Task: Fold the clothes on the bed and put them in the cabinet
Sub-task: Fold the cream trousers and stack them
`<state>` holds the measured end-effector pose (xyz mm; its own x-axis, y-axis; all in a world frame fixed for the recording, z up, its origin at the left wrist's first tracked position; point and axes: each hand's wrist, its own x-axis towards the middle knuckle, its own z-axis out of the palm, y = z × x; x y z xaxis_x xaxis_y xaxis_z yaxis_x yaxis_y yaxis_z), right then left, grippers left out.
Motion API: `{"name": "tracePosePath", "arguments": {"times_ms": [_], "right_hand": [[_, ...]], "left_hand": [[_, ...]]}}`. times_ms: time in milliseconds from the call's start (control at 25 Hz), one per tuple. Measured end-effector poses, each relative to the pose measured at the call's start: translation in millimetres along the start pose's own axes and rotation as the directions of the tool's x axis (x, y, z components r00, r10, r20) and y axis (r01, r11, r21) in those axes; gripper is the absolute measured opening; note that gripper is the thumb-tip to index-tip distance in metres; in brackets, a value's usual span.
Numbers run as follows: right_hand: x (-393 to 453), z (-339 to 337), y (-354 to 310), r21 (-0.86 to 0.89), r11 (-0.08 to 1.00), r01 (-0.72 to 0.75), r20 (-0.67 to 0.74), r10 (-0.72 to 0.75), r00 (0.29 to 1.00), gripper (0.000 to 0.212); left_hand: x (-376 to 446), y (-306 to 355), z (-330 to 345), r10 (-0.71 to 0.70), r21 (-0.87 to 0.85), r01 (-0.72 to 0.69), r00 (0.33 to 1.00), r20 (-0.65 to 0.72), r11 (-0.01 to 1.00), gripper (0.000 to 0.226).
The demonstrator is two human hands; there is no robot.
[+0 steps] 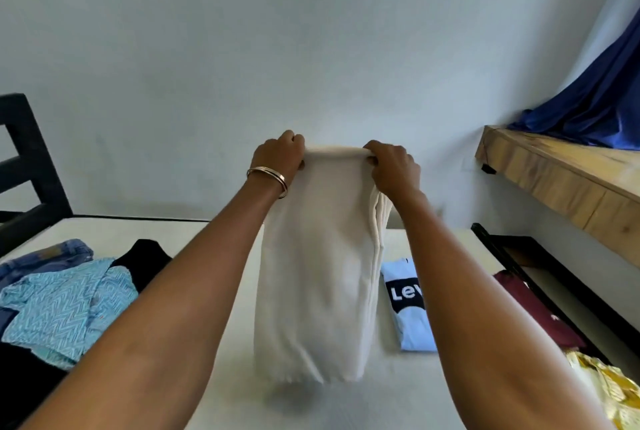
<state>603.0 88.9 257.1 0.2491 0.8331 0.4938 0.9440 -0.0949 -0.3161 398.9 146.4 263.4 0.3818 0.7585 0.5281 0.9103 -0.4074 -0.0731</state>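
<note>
A cream-white garment [317,273], folded lengthwise into a long panel, hangs in the air above the bed [221,325]. My left hand [278,156], with a bangle on the wrist, grips its top left corner. My right hand [393,163] grips the top right corner. Its lower hem hangs just above the mattress. A folded light-blue T-shirt [410,308] with a dark logo lies flat on the bed to the right, partly hidden by my right forearm.
A pile of unfolded clothes lies at the left: a turquoise patterned shirt [65,308], jeans [45,256] and black garments [145,263]. A dark frame [540,284] edges the bed's right side, with a maroon cloth [540,312] and yellow fabric [609,391]. A wooden shelf [561,180] carries blue cloth [595,100].
</note>
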Motion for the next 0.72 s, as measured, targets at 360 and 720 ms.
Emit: {"name": "tracePosePath", "arguments": {"times_ms": [360, 720], "right_hand": [[-45.9, -17.1, 41.4, -0.013, 0.9, 0.435, 0.439, -0.386, 0.811, 0.034], [-321.3, 142.3, 77.7, 0.127, 0.951, 0.282, 0.965, -0.185, 0.189, 0.029]], "left_hand": [[-63.9, -34.8, 6.5, 0.248, -0.153, -0.202, 0.878, 0.409, 0.967, 0.043], [-332.7, 32.4, 157.0, 0.281, -0.275, -0.15, 0.02, 0.96, 0.95, 0.078]]}}
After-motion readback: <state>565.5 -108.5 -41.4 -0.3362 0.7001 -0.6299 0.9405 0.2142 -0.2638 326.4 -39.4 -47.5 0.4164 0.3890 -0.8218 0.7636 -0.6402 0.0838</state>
